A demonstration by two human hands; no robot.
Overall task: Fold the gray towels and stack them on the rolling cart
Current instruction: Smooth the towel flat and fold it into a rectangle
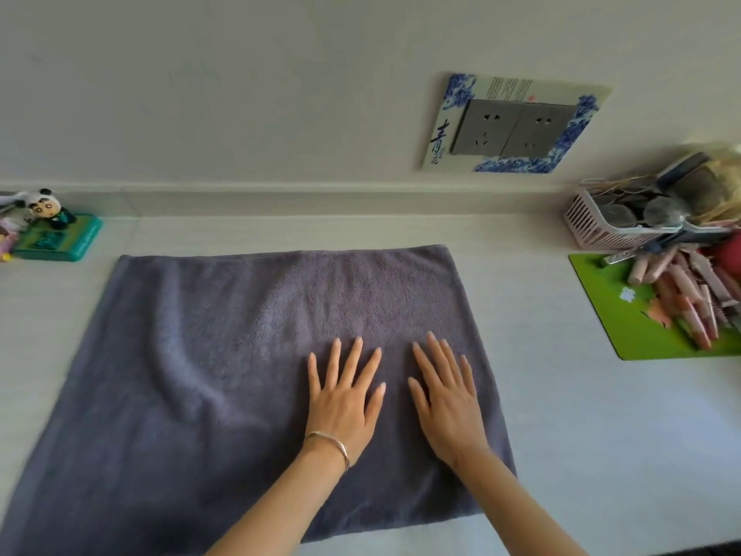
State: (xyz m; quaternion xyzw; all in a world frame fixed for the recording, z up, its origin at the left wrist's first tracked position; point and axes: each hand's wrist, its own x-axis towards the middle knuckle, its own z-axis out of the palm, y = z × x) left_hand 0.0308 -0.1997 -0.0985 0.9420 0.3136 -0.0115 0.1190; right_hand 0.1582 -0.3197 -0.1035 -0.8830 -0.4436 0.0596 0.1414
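Left hand [345, 399] and right hand [449, 403] press flat, side by side, on the gray towel [240, 355], fingers straight and spread, grasping nothing. Towel lies spread along the table's [561, 395] near edge. Green mat [609, 298] at right edge; pink basket [589, 222] at far right corner.

A single view, from the head, looking forward and steeply down across the white table [581, 435]. It sits close in. Both forearms run up from the bottom edge, and the left hand [345, 403] and right hand [447, 407] land just below centre on the gray towel [200, 355]. The far wall [240, 94] fills the top third, and the wide lens skews its socket plate [517, 126].
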